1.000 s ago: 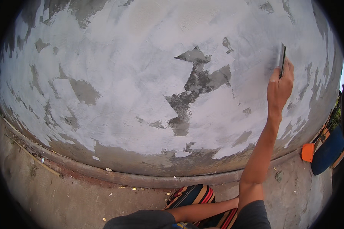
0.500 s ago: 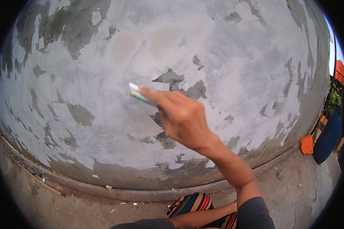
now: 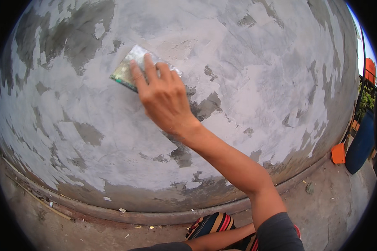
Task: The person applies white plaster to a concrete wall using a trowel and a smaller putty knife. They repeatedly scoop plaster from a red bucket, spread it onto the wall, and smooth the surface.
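Observation:
My right hand point(image 3: 165, 92) reaches up to the wall point(image 3: 255, 92) with a flat rectangular putty scraper point(image 3: 127, 69) in its grip. Its fingers lie spread along the scraper's face, and the thumb is hidden. The silvery, smeared scraper has a green strip along its lower edge and lies nearly flat to the wall. Whitish putty covers much of the wall in uneven patches, with bare grey cement between them. A rougher putty patch point(image 3: 176, 48) shows just right of the scraper. My left forearm crosses low in front of me; the left hand is hidden behind my right arm.
A low concrete ledge point(image 3: 155, 218) runs along the wall's foot. On the ground at left lies a thin stick point(image 3: 40, 198). A blue barrel point(image 3: 360, 144) and an orange container point(image 3: 338, 154) stand at far right. Striped cloth point(image 3: 211, 226) covers my leg below.
My right hand has moved up and left across the wall. The scraper has turned from nearly edge-on to showing its broad face.

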A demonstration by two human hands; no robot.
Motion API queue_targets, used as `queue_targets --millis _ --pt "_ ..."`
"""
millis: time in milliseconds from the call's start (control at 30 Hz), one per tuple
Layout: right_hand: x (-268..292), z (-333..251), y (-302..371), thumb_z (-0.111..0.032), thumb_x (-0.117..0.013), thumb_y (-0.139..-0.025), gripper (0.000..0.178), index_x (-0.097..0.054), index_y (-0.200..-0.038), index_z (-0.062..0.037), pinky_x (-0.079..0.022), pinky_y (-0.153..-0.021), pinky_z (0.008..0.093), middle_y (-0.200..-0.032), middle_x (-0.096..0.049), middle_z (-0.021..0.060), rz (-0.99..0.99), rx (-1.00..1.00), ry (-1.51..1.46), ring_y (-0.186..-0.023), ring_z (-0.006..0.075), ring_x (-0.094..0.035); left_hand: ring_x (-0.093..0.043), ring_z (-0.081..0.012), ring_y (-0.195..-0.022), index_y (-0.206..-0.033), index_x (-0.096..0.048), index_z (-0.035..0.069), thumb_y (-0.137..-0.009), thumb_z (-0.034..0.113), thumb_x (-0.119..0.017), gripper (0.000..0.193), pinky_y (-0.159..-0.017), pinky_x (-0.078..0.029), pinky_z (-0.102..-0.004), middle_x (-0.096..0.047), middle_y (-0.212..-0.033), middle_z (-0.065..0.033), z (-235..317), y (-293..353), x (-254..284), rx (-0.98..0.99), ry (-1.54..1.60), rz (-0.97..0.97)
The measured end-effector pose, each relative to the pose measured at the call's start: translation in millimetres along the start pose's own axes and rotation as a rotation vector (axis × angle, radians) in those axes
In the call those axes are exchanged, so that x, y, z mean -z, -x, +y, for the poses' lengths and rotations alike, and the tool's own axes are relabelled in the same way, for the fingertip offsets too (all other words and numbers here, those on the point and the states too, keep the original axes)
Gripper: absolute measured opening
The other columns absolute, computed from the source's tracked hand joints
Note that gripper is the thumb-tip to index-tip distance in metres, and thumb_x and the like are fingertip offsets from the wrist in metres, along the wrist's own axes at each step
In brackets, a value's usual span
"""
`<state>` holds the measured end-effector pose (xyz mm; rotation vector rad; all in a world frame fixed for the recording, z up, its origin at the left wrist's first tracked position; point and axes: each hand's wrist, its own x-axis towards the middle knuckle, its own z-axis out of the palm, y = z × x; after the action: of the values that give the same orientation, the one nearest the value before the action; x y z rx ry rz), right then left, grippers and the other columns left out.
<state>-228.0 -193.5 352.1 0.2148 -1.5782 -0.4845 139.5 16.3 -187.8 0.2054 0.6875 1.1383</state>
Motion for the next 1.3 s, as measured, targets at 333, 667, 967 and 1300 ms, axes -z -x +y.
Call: queue_targets --millis 333,667,967,1300 --pt "60 -61 190 -0.009 -0.062 -0.082 0.034 -0.060 -0.114 0.0014 -0.042 -0.050 0.0465 -0.057 -0.055 0.0144 -0.936 0.035 -1.106 -0.053 0.0369 -0.056 -0.050 -0.0118 -0.063 -0.122 -0.046 0.014 -0.095 0.035 -0.051 0.034 -0.050 -0.040 -0.0262 -0.052 -0.081 -0.0031 9 40 -17 -0.024 -0.038 0.164" --pt "299 184 299 -0.028 -0.059 -0.096 0.032 -0.061 -0.115 -0.0019 -0.050 -0.077 0.0335 -0.102 -0.067 0.0036 -0.043 -1.696 -0.892 -0.088 0.0145 -0.061 -0.046 -0.0112 -0.062 -0.143 -0.021 0.021 -0.092 0.022 -0.058 0.063 -0.049 -0.041 -0.0257 -0.047 -0.088 -0.0030 83 94 -61 -0.254 -0.451 0.284" --pt "389 225 388 -0.024 -0.066 -0.093 0.026 -0.062 -0.112 -0.0063 -0.049 -0.083 0.0285 -0.102 -0.067 0.0022 0.206 -1.789 -1.099 -0.092 0.0093 -0.062 -0.045 -0.0101 -0.077 -0.144 -0.029 0.020 -0.092 0.037 -0.062 0.064 -0.064 -0.043 -0.0254 -0.041 -0.112 -0.0043 143 110 -116 -0.478 -0.495 0.128" --pt "388 216 408 -0.023 -0.074 -0.087 0.024 -0.057 -0.086 -0.0074 -0.046 -0.060 0.0275 -0.081 -0.059 0.0025 0.520 -1.950 -1.268 -0.072 0.0098 -0.056 -0.045 -0.0070 -0.072 -0.132 -0.042 0.007 -0.088 0.049 -0.069 0.066 -0.051 -0.036 -0.0230 -0.051 -0.096 -0.0014 155 79 -197 -0.777 -0.781 0.295"
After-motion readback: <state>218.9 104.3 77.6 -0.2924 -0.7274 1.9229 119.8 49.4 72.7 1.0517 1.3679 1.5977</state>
